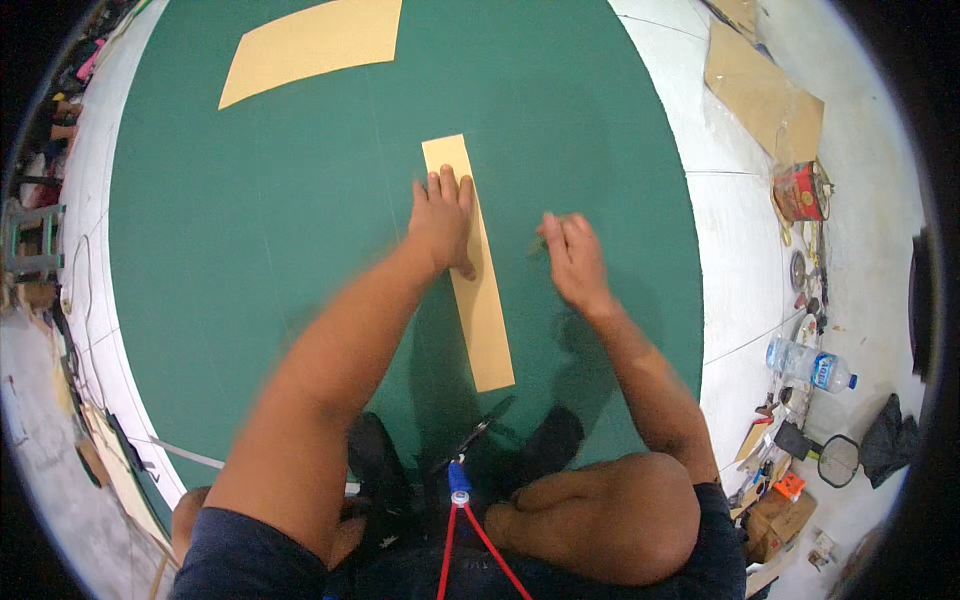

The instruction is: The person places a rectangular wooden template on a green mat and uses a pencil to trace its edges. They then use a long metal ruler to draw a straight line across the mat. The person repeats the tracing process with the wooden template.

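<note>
A long, narrow tan cardboard strip point(488, 325) lies on a dark green mat point(330, 200), running from far to near with a slight slant. My left hand point(440, 222) presses down on its upper half, fingers stretched toward the far end and thumb across the right edge. To the right of the strip, above the mat, my right hand point(575, 255) is closed in a pinch. Something small and thin shows at its fingertips, too blurred to name. A larger tan cardboard sheet point(318, 45) with a curved lower edge rests at the far left.
White floor tiles point(740, 235) border the mat. At the right stand a red tin point(800, 192), a lying water bottle point(812, 365), cardboard pieces point(765, 90) and scattered tools. A green stool point(35, 240) is at the left. Red cords point(486, 545) hang before my knees.
</note>
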`<state>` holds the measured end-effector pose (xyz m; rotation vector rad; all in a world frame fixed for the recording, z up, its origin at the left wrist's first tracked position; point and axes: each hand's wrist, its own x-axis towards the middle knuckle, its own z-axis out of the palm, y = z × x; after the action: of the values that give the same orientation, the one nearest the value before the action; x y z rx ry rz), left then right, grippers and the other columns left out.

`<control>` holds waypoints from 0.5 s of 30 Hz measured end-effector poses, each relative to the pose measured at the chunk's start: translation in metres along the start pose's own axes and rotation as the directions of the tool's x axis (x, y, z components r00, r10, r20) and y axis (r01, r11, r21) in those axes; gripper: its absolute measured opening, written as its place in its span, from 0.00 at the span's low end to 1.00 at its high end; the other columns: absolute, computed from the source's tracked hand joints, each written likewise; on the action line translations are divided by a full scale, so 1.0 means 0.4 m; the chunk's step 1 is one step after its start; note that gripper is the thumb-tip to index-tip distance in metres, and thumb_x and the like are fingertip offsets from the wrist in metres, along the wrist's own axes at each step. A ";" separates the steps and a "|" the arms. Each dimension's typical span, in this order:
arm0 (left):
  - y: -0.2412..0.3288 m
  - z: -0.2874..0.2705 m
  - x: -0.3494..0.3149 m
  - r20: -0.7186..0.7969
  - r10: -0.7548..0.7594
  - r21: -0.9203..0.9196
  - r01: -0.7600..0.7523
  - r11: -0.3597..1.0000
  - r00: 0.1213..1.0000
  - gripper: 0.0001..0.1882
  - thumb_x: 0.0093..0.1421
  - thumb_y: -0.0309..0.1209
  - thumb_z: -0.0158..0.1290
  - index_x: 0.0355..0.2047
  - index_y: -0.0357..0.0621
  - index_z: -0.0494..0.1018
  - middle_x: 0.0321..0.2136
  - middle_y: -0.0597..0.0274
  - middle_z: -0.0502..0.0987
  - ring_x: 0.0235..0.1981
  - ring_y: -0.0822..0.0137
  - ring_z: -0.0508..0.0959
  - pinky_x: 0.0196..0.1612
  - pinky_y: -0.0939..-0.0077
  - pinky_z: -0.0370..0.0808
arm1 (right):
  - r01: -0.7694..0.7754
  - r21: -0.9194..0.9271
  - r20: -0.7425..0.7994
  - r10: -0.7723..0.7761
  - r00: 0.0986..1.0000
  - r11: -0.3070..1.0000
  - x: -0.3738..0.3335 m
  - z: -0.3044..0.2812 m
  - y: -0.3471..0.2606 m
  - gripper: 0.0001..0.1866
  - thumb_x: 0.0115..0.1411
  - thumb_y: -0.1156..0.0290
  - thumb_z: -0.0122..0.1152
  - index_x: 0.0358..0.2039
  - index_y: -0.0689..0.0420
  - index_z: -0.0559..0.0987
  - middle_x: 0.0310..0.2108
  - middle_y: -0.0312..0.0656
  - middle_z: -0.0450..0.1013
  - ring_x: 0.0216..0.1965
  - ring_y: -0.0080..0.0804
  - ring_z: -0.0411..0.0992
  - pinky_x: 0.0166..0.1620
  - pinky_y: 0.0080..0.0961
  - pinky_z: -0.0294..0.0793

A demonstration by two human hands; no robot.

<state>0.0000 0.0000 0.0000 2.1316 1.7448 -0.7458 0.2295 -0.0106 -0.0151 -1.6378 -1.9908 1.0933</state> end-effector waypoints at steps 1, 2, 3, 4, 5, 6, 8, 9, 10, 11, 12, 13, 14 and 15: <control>-0.002 0.004 -0.005 -0.001 -0.003 -0.004 0.003 1.000 1.000 0.82 0.30 0.64 0.77 0.75 0.35 0.42 0.74 0.31 0.45 0.75 0.38 0.53 0.73 0.41 0.54 | -0.046 -0.019 0.024 0.047 0.999 0.999 0.042 -0.014 -0.040 0.20 0.72 0.53 0.54 0.48 0.57 0.82 0.49 0.58 0.77 0.52 0.53 0.76 0.52 0.47 0.75; 0.003 0.006 -0.005 -0.005 0.003 -0.009 -0.003 1.000 1.000 0.83 0.30 0.63 0.77 0.75 0.35 0.42 0.74 0.30 0.45 0.75 0.38 0.53 0.72 0.41 0.55 | -0.098 -0.042 0.042 0.100 0.994 0.994 0.077 -0.019 -0.059 0.19 0.73 0.55 0.53 0.49 0.57 0.82 0.44 0.55 0.81 0.46 0.53 0.79 0.49 0.45 0.77; 0.020 -0.009 0.003 -0.009 0.013 -0.033 -0.013 0.999 1.000 0.82 0.30 0.63 0.77 0.75 0.35 0.43 0.74 0.30 0.46 0.74 0.37 0.54 0.72 0.41 0.55 | -0.038 0.002 -0.011 0.038 0.999 0.999 0.117 -0.031 -0.064 0.19 0.73 0.56 0.53 0.48 0.58 0.81 0.42 0.54 0.81 0.45 0.54 0.79 0.49 0.45 0.77; 0.017 -0.013 0.004 -0.015 0.011 -0.032 -0.012 0.999 1.000 0.82 0.30 0.63 0.77 0.75 0.35 0.43 0.74 0.30 0.46 0.74 0.37 0.54 0.72 0.40 0.56 | 0.038 0.066 -0.074 -0.033 0.997 0.997 0.156 -0.008 -0.068 0.18 0.73 0.57 0.53 0.47 0.58 0.81 0.40 0.54 0.80 0.43 0.55 0.79 0.48 0.45 0.77; 0.013 -0.017 0.007 -0.021 0.010 -0.031 -0.010 0.999 1.000 0.82 0.30 0.63 0.77 0.75 0.35 0.43 0.74 0.30 0.46 0.74 0.37 0.55 0.72 0.40 0.56 | 0.117 0.124 -0.141 -0.099 0.985 0.985 0.195 0.012 -0.073 0.17 0.73 0.57 0.53 0.47 0.59 0.81 0.38 0.53 0.80 0.42 0.57 0.78 0.48 0.45 0.77; 0.007 -0.019 0.010 -0.024 0.005 -0.015 -0.005 1.000 1.000 0.82 0.29 0.63 0.77 0.75 0.35 0.43 0.74 0.30 0.46 0.74 0.37 0.55 0.71 0.40 0.56 | 0.170 0.122 -0.161 -0.149 0.976 0.978 0.234 0.031 -0.089 0.17 0.73 0.58 0.53 0.46 0.59 0.81 0.39 0.53 0.80 0.43 0.57 0.78 0.48 0.45 0.77; 0.011 -0.014 0.008 -0.018 0.008 -0.002 -0.008 1.000 1.000 0.82 0.29 0.64 0.77 0.75 0.35 0.44 0.74 0.31 0.47 0.74 0.38 0.55 0.71 0.40 0.57 | 0.257 0.105 -0.187 -0.235 0.954 0.961 0.287 0.060 -0.115 0.16 0.72 0.59 0.54 0.45 0.59 0.80 0.40 0.53 0.79 0.45 0.58 0.77 0.49 0.46 0.76; 0.013 -0.014 0.008 -0.018 0.007 -0.001 -0.007 1.000 1.000 0.82 0.28 0.64 0.77 0.75 0.35 0.44 0.74 0.31 0.47 0.74 0.38 0.54 0.71 0.39 0.57 | 0.279 0.077 -0.191 -0.260 0.947 0.957 0.315 0.073 -0.117 0.16 0.72 0.60 0.54 0.46 0.60 0.80 0.41 0.52 0.80 0.45 0.55 0.78 0.49 0.44 0.77; 0.016 -0.016 0.008 -0.018 0.007 0.001 -0.007 1.000 1.000 0.83 0.28 0.64 0.77 0.75 0.35 0.44 0.74 0.32 0.47 0.74 0.39 0.54 0.71 0.39 0.57 | 0.299 0.047 -0.194 -0.285 0.939 0.953 0.340 0.084 -0.117 0.15 0.72 0.61 0.55 0.47 0.60 0.80 0.42 0.52 0.80 0.45 0.53 0.79 0.48 0.42 0.77; 0.018 -0.018 0.010 -0.019 0.009 0.002 -0.009 1.000 1.000 0.83 0.28 0.64 0.77 0.75 0.35 0.43 0.74 0.32 0.46 0.75 0.39 0.54 0.71 0.39 0.57 | 0.318 0.017 -0.197 -0.309 0.931 0.948 0.356 0.091 -0.113 0.14 0.71 0.62 0.56 0.47 0.60 0.79 0.43 0.51 0.80 0.45 0.50 0.79 0.48 0.41 0.77; 0.012 -0.013 0.008 -0.016 0.000 -0.008 0.000 1.000 1.000 0.83 0.28 0.64 0.77 0.75 0.35 0.43 0.74 0.32 0.47 0.75 0.39 0.54 0.71 0.39 0.57 | 0.326 -0.003 -0.170 -0.321 0.932 0.945 0.365 0.104 -0.117 0.14 0.71 0.63 0.56 0.47 0.60 0.79 0.44 0.51 0.80 0.46 0.51 0.79 0.48 0.41 0.77; 0.007 -0.010 0.007 -0.012 -0.008 -0.017 0.008 1.000 1.000 0.84 0.27 0.64 0.77 0.75 0.35 0.43 0.74 0.33 0.47 0.75 0.40 0.53 0.71 0.39 0.57 | 0.333 -0.023 -0.144 -0.333 0.932 0.943 0.371 0.115 -0.121 0.14 0.72 0.64 0.55 0.47 0.60 0.79 0.45 0.51 0.80 0.46 0.52 0.78 0.48 0.42 0.77; 0.001 -0.008 0.009 -0.009 -0.015 -0.027 0.015 1.000 1.000 0.84 0.27 0.64 0.77 0.75 0.34 0.43 0.74 0.33 0.47 0.75 0.40 0.53 0.71 0.39 0.57 | 0.341 -0.043 -0.117 -0.344 0.932 0.939 0.378 0.124 -0.123 0.13 0.72 0.64 0.54 0.47 0.60 0.79 0.45 0.52 0.79 0.46 0.53 0.78 0.49 0.43 0.77; 0.004 -0.014 0.009 0.009 -0.011 -0.024 0.012 1.000 1.000 0.84 0.28 0.64 0.77 0.75 0.34 0.43 0.75 0.34 0.46 0.75 0.40 0.52 0.71 0.38 0.57 | 0.354 -0.044 -0.132 -0.357 0.925 0.934 0.382 0.129 -0.113 0.13 0.72 0.65 0.54 0.47 0.60 0.79 0.45 0.52 0.79 0.46 0.54 0.77 0.49 0.43 0.77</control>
<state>0.0031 0.0056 0.0027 2.1016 1.7543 -0.7323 0.1214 0.1133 -0.0465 -1.2523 -2.1025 0.8052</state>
